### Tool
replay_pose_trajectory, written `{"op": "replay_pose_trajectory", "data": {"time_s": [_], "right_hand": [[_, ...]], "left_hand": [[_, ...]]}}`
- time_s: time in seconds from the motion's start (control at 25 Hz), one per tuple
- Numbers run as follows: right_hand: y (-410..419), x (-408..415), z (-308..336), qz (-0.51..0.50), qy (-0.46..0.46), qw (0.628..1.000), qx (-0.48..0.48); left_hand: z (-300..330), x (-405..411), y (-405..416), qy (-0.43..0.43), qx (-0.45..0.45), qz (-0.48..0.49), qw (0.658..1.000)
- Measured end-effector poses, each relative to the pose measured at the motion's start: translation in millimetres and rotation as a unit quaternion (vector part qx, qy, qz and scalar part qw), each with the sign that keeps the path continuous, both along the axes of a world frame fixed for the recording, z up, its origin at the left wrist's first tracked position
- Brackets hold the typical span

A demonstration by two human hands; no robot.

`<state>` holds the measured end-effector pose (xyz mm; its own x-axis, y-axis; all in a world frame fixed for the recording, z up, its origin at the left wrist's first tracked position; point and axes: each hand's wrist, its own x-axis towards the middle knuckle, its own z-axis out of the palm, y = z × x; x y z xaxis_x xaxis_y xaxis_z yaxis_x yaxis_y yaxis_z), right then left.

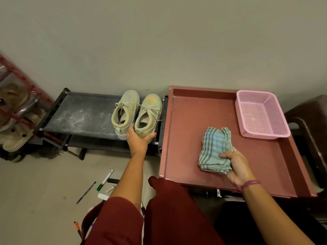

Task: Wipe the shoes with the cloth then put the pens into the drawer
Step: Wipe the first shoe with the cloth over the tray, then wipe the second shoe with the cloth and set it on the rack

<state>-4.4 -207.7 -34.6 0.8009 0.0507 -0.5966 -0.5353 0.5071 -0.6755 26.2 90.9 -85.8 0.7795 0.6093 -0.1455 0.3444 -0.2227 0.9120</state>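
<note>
Two dusty pale green shoes stand side by side on a black shoe rack (79, 114): the left shoe (123, 112) and the right shoe (148, 115). My left hand (138, 140) grips the heel of the right shoe, thumb on one side, fingers between the pair. A folded green checked cloth (215, 149) lies on the reddish-brown cabinet top (185, 121); my right hand (237, 165) holds its near corner. Several pens and markers lie on the floor at lower left, among them a green-capped marker (105, 180) and a dark pen (86, 192).
An empty pink plastic basket (261, 114) stands at the back right of the cabinet top. Metal drawer handles (218, 192) show under its front edge. A red rack with sandals (16, 110) fills the left. A dark chair (311, 124) stands at the right.
</note>
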Motion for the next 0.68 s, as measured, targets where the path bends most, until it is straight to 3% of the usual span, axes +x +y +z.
{"op": "replay_pose_trajectory", "data": {"time_s": [0.2, 0.28, 0.4, 0.48, 0.52, 0.56, 0.68], "right_hand": [[-3, 1, 0, 0.005, -0.004, 1.0, -0.01], [-4, 0, 0, 0.0, -0.005, 1.0, -0.006], [-4, -2, 2, 0.006, -0.007, 1.0, -0.004], [-4, -4, 2, 0.002, -0.002, 1.0, -0.003], [-2, -4, 2, -0.001, 0.0, 1.0, 0.0], [-1, -5, 3, -0.002, 0.002, 1.0, 0.002], [1, -9, 8, -0.002, 0.011, 1.0, 0.012]], "left_hand": [[23, -32, 34, -0.085, 0.175, 0.071, 0.978], [28, -29, 66, -0.015, 0.287, -0.006, 0.958], [35, -9, 112, 0.153, 0.462, -0.238, 0.841], [42, 1, 123, 0.199, 0.531, -0.289, 0.771], [46, 2, 123, 0.195, 0.551, -0.284, 0.76], [52, 3, 120, 0.184, 0.552, -0.274, 0.766], [80, 4, 108, 0.108, 0.445, -0.2, 0.866]]}}
